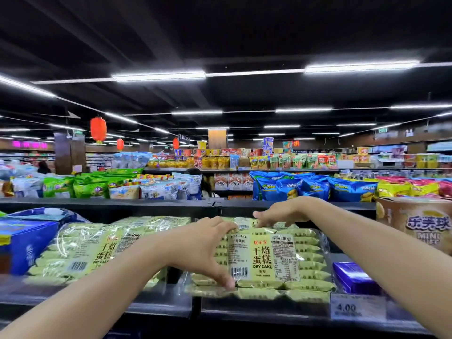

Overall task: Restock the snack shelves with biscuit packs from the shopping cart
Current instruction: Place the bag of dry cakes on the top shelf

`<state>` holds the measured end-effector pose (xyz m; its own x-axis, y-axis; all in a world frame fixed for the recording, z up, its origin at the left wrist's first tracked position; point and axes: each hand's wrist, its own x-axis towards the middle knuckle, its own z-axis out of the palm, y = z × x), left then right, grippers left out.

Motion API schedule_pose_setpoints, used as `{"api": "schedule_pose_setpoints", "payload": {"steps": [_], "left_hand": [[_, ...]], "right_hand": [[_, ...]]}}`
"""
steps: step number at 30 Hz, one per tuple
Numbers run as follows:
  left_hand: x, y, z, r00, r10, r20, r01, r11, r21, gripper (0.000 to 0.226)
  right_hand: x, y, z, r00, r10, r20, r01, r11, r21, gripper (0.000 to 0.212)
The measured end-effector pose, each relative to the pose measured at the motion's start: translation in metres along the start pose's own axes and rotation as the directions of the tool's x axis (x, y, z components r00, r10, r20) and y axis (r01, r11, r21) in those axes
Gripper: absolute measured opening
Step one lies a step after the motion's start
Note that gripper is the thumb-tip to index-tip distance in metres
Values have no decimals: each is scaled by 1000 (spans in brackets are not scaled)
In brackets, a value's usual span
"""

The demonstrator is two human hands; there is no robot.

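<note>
Your left hand [203, 243] was nearest, over the black shelf [151, 299] where the Dry Cake pack [264, 260] lay flat at six o'clock, atop another. Thumb and curled fingers clamped its nine o'clock side; your right hand [281, 214] hooked bent fingertips over twelve. Slick, crinkly film over lumpy pillow-shaped cakes could slide off forward.

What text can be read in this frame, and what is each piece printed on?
"DRY CAKE", "干焙蛋糕", "100g": front dry cake pack
"DRY CAKE": neighbouring dry cake pack, to its left
"4.00": price tag
"MINI": snack carton at right
"Pro": boxes far behind
Fine print, barcode digits, other bags and distant signs: too small or blurred.
</note>
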<state>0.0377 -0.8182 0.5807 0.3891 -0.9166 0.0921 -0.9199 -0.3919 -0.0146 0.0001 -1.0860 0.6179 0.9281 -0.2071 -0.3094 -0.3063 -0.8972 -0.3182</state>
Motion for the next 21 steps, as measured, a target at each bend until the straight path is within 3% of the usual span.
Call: {"api": "schedule_pose_setpoints", "payload": {"steps": [8,12,17,21], "left_hand": [[-3,2,-2,1000,-12,-6,12,1000,11,126],[-6,4,-3,999,-27,-19,27,999,20,130],[-5,3,-3,999,-28,-18,29,999,27,130],[-4,4,-4,1000,-23,-15,23,1000,-2,126]], "right_hand": [[-11,-12,4,1000,-21,20,21,1000,8,62],[-17,-16,10,1000,-19,4,19,997,72,68],[-35,-7,5,986,-59,156,28,981,194,64],[-49,-10,10,985,-26,170,-11,976,216,59]]}}
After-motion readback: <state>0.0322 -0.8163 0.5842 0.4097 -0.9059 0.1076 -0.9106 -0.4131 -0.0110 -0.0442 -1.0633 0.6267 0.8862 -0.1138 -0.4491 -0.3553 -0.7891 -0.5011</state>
